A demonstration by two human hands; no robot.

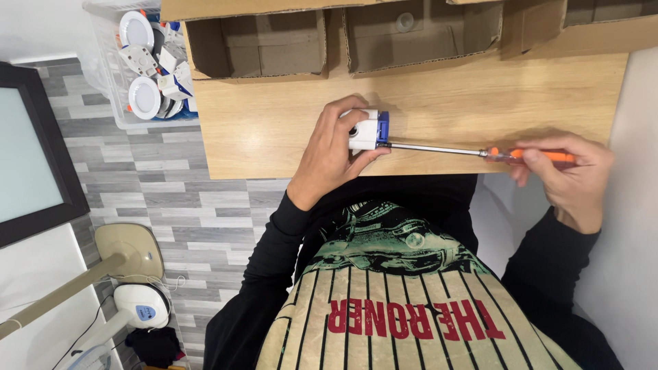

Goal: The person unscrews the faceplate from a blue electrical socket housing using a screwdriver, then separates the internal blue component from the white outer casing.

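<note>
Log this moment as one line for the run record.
left hand: grips small white-and-blue plastic box on wooden table | right hand: holds orange-handled screwdriver, tip at box | cardboard trays behind

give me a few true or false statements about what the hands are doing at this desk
1. The left hand grips a small white box with a blue end. True.
2. The right hand holds a hammer. False: it holds a screwdriver with an orange handle.
3. The screwdriver's metal shaft reaches to the blue end of the box. True.
4. The cardboard boxes stand at the near edge of the wooden desk. False: they stand along its far edge.
5. A clear plastic bin of round white fittings sits on the desk by the right hand. False: it sits off the desk's left side, near the left hand.
</note>
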